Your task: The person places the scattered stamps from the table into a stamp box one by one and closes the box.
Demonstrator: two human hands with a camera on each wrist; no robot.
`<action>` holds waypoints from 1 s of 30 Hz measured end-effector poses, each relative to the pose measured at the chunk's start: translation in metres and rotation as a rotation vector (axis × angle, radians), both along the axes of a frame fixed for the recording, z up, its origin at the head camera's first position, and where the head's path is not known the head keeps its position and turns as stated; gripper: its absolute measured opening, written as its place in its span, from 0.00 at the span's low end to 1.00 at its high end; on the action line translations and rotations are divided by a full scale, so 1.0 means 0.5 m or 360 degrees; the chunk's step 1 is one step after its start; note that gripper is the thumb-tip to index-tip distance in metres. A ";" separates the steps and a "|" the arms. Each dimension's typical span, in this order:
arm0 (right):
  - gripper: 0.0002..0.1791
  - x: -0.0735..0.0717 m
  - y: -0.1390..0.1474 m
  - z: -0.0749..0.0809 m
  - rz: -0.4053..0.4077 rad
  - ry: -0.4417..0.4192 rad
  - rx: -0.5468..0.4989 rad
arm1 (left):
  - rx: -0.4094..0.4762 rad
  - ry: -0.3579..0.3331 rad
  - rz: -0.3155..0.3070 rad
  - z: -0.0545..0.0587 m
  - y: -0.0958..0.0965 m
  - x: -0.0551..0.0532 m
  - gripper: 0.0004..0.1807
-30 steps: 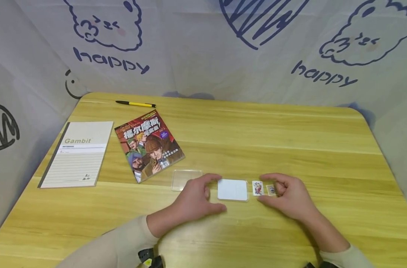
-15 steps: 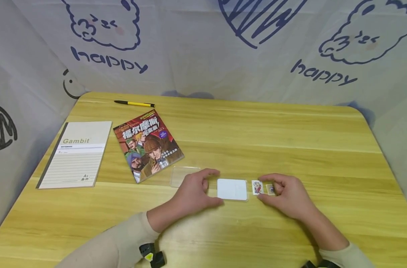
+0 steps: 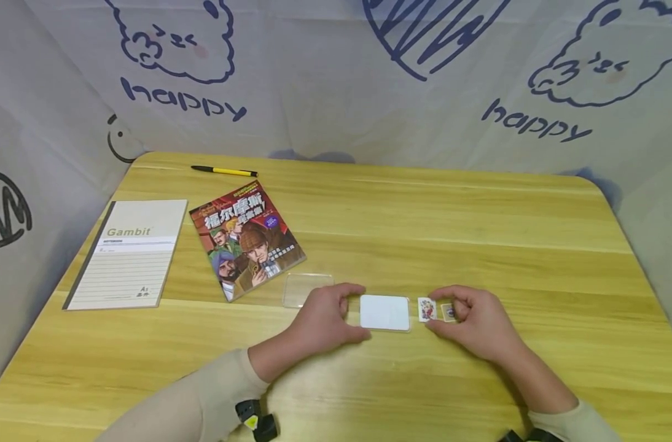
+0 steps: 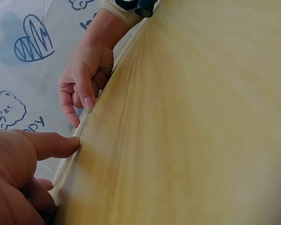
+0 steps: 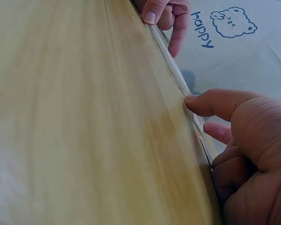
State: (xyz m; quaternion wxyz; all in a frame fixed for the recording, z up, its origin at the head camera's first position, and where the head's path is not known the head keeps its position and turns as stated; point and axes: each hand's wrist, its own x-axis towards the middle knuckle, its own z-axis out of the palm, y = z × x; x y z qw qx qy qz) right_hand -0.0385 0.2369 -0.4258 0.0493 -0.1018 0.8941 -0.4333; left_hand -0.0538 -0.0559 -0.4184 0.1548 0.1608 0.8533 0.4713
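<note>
In the head view, a white rectangular pack [image 3: 384, 313] with a clear rim lies flat on the table. My left hand [image 3: 322, 316] is at its left end, thumb and index finger closing on the two left corners. Just right of the pack is a small playing card [image 3: 426, 310] with a coloured figure. Thumb and index finger of my right hand [image 3: 476, 322] pinch that card by its near and far edges. Under the right hand's curled fingers lies another small card [image 3: 448, 312], partly covered. Both wrist views show the left hand [image 4: 18, 173] and right hand [image 5: 257, 145] low at the tabletop.
Behind my left hand lies a clear plastic lid [image 3: 300, 288], partly hidden. A comic-style book [image 3: 247, 239], a lined notebook [image 3: 126, 258] and a yellow-black pen [image 3: 225, 171] lie at the left of the wooden table [image 3: 452, 233]. Printed cloth [image 3: 314, 80] hangs behind.
My left thumb has moved in toward the near left corner of the white pack. The right hand holds nearly the same place, and the small playing card has barely shifted.
</note>
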 end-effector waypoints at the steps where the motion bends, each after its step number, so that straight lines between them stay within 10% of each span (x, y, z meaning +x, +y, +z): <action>1: 0.21 0.000 0.000 0.000 -0.0002 -0.0009 -0.0008 | -0.0007 0.0003 0.0002 0.000 0.001 0.000 0.39; 30: 0.23 -0.005 -0.087 0.031 -0.0001 -0.0083 -0.0449 | -0.0107 0.0078 0.0064 -0.004 0.009 0.000 0.37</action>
